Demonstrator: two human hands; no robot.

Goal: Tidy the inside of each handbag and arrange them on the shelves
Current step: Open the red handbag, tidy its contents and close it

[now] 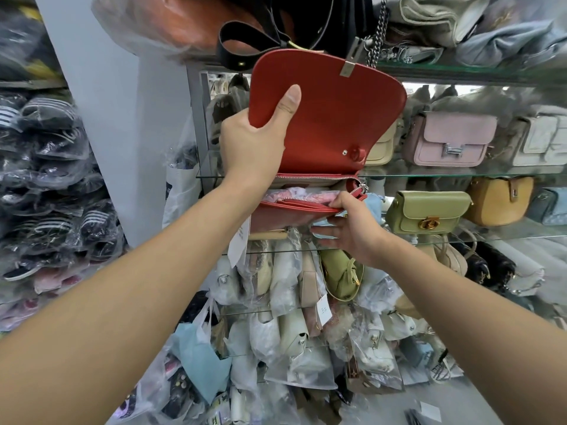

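A red handbag (334, 118) hangs in the air in front of the glass shelves, its flap lifted upward. My left hand (254, 142) grips the flap's left edge, thumb on its inner face. The bag's zip is open, and pink stuffing paper (288, 194) shows inside. My right hand (349, 225) holds the front rim of the bag body at its right end, thumb on top and fingers underneath. A white tag (241, 240) dangles below the bag on the left.
Glass shelves (429, 174) hold a pink bag (448, 139), a green bag (426, 211) and a mustard bag (497, 200). Below lie several handbags wrapped in plastic (291, 348). Bagged shoes (46, 179) are stacked on the left. More bags crowd the top shelf.
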